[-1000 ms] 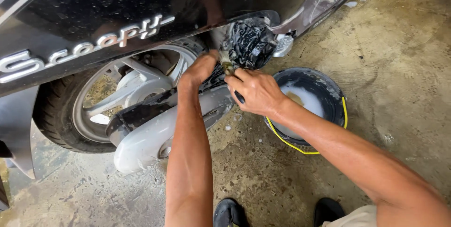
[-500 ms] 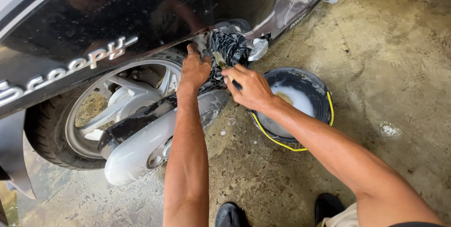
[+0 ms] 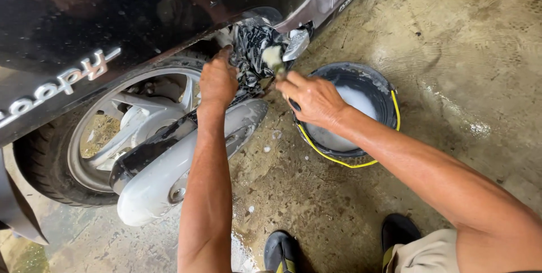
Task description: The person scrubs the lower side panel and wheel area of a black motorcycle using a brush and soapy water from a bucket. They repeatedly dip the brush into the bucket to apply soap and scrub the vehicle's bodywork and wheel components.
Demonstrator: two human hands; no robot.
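A black scooter (image 3: 113,19) stands over wet concrete, its rear wheel (image 3: 113,132) and silver exhaust (image 3: 169,177) facing me. My left hand (image 3: 217,81) reaches under the body panel and rests against the soapy engine block (image 3: 251,47). My right hand (image 3: 313,98) grips a small brush (image 3: 274,58) with foamy bristles pressed to that engine. Foam covers the dark metal parts there.
A black bucket (image 3: 389,95) with a yellow handle holds soapy water just right of my right hand. My two black shoes (image 3: 282,250) stand on the wet concrete floor (image 3: 451,36) below. Suds dot the ground near the exhaust.
The view has shifted, so the scooter sits higher and more to the left. My right hand has lifted the brush up onto the engine; my left hand stays on it.
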